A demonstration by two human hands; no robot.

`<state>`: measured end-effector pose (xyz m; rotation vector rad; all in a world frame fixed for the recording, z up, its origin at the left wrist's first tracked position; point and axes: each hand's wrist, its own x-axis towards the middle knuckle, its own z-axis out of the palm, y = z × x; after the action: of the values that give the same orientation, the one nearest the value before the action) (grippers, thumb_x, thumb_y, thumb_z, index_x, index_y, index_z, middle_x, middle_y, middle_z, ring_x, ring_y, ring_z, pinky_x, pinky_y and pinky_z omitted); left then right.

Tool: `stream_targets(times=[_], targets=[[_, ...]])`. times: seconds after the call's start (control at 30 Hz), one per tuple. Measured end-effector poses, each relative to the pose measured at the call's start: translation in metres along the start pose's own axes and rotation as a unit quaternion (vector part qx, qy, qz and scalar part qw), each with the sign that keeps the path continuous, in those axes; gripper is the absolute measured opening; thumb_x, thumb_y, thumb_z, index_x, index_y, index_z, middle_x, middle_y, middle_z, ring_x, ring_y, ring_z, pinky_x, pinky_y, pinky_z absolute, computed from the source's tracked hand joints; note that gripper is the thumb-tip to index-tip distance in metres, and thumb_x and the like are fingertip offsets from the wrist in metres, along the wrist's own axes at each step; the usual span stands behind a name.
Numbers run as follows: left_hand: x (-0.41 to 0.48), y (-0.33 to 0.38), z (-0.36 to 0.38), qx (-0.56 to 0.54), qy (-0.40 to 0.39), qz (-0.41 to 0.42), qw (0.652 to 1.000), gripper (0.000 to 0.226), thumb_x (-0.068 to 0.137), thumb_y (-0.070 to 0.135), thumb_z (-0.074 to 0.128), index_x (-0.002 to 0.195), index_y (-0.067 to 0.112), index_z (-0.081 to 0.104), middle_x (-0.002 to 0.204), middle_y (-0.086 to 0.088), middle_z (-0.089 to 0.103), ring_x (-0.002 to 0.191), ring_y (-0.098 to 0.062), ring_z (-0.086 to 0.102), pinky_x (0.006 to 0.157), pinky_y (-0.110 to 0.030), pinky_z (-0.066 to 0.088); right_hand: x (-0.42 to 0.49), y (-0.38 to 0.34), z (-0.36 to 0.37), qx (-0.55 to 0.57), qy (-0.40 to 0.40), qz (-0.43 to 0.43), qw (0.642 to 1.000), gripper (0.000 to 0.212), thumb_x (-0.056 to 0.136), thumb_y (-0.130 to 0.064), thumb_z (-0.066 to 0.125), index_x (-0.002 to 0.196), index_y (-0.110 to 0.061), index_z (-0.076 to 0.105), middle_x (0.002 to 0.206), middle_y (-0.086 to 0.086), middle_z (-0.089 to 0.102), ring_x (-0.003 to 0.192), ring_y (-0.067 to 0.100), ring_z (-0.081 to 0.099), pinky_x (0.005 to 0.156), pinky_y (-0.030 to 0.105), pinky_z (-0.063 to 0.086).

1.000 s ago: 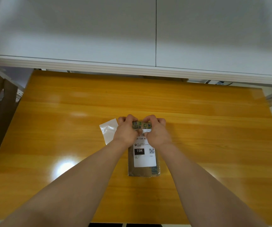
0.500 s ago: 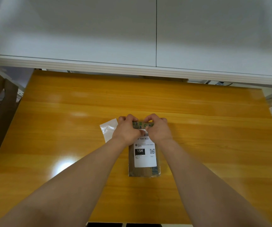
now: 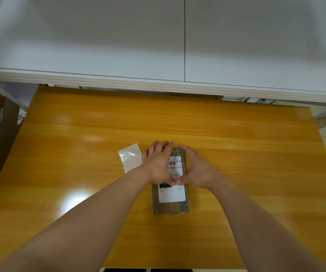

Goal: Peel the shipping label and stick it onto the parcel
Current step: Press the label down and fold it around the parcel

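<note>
While both hands lie flat on it, the parcel [image 3: 170,207], a slim brown packet, rests lengthwise near the middle of the orange wooden counter [image 3: 236,154]. The white shipping label [image 3: 173,194] is stuck on the parcel's top face, with a barcode and the characters "A03-210" showing between the hands. The left hand [image 3: 159,163] covers the label's left side, its grip spread, fingers extended toward the far end of the parcel. The right hand [image 3: 195,167] mirrors it on the right side, grip likewise spread and pressing down, pinching nothing. The two thumbs meet over the label's middle. Just left of the left hand, a glossy white backing sheet [image 3: 129,159] lies on the counter, partly hidden under the wrist. A white panel [image 3: 119,46] runs along the far edge.
</note>
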<state>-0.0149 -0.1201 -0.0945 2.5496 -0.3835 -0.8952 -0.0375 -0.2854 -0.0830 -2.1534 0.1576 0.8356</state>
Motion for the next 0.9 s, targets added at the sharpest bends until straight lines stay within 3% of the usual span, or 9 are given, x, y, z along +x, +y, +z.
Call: stream_targets(times=[0.07,0.2,0.33,0.53,0.7,0.9], targets=[[0.000,0.000,0.000,-0.004,0.002,0.006,1.000,0.130,0.060,0.045,0.088,0.157,0.027,0.003,0.163,0.001,0.008,0.151,-0.025,-0.009,0.119,-0.048,0.005,-0.003,-0.003,0.002,-0.009,0.000,-0.003,1.000,0.122,0.061,-0.007,0.091,0.155,-0.032,0.016,0.148,0.006,0.032,0.125,0.022,0.042,0.089,0.027,0.039],[0.001,0.002,-0.003,-0.018,0.021,0.010,1.000,0.117,0.061,0.040,0.088,0.154,0.029,0.018,0.153,-0.001,0.024,0.146,-0.025,0.010,0.115,-0.045,0.016,0.000,-0.010,0.001,-0.008,0.015,0.009,1.000,0.113,0.060,-0.002,0.088,0.148,-0.032,0.025,0.136,0.008,0.042,0.109,0.019,0.047,0.074,0.024,0.043],[0.002,0.001,-0.006,-0.031,0.021,0.002,0.999,0.106,0.065,0.040,0.085,0.151,0.032,0.023,0.151,0.002,0.028,0.144,-0.024,0.015,0.113,-0.044,0.017,0.005,-0.012,0.002,0.022,0.025,0.026,0.999,0.101,0.059,0.002,0.086,0.138,-0.030,0.032,0.124,0.008,0.052,0.104,0.024,0.057,0.067,0.028,0.050],[0.007,0.000,-0.008,-0.061,0.037,-0.016,0.997,0.084,0.074,0.033,0.080,0.145,0.037,0.035,0.149,0.004,0.035,0.141,-0.023,0.021,0.107,-0.043,0.023,0.007,-0.015,0.001,0.081,0.047,0.024,0.995,0.075,0.071,0.005,0.080,0.130,-0.022,0.043,0.096,-0.007,0.054,0.084,0.011,0.055,0.059,0.018,0.045],[0.010,-0.003,-0.006,-0.084,0.050,-0.022,0.995,0.066,0.081,0.033,0.075,0.138,0.038,0.042,0.145,0.004,0.039,0.136,-0.024,0.026,0.101,-0.043,0.025,0.016,-0.011,0.008,0.093,0.112,0.040,0.989,0.043,0.089,-0.002,0.062,0.121,-0.028,0.050,0.103,0.004,0.065,0.075,0.016,0.060,0.066,0.034,0.052],[0.016,-0.005,-0.003,-0.139,0.078,-0.036,0.987,0.040,0.090,0.031,0.067,0.127,0.040,0.054,0.135,0.005,0.048,0.130,-0.023,0.033,0.101,-0.043,0.026,0.021,-0.007,0.012,0.113,0.131,0.038,0.984,0.040,0.089,-0.001,0.061,0.119,-0.025,0.053,0.100,0.007,0.066,0.072,0.017,0.058,0.059,0.029,0.048]])
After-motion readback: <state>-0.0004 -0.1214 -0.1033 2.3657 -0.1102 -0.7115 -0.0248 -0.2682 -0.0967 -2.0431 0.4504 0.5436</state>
